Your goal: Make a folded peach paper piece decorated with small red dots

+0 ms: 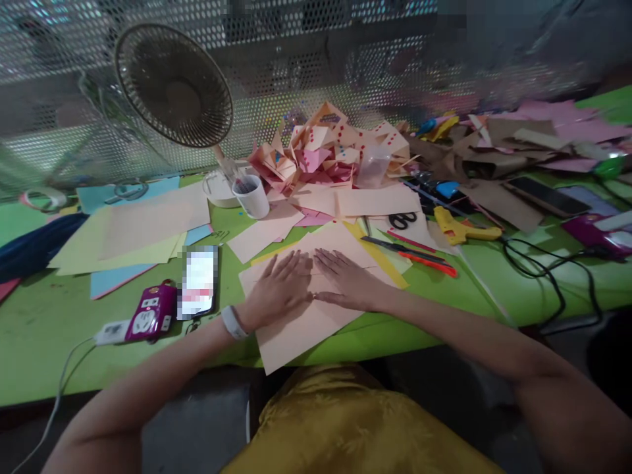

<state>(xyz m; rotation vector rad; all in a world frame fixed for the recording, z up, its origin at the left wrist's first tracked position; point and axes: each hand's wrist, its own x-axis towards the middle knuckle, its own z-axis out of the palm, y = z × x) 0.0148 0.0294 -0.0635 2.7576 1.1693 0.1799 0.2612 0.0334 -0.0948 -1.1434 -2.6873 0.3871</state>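
Observation:
A peach paper sheet (291, 336) lies at the front middle of the green table (237, 349), its near corner reaching over the edge. My left hand (281, 289) rests flat on it, fingers stretched out, a pale band around the wrist. Beside it, my right hand (348, 280) also presses flat on the paper, fingers spread, with the fingertips of both hands close together. Neither hand grips anything. Under the sheet, yellow paper (395, 273) shows at the right. Just right of that lies a red and black cutter (427, 263).
A fan (178, 92) and a white cup (251, 197) stand at the back left. Folded paper pieces (320, 148) are heaped behind. A yellow glue gun (461, 230) and cables lie right; a phone (199, 280) and purple device (152, 313) lie left.

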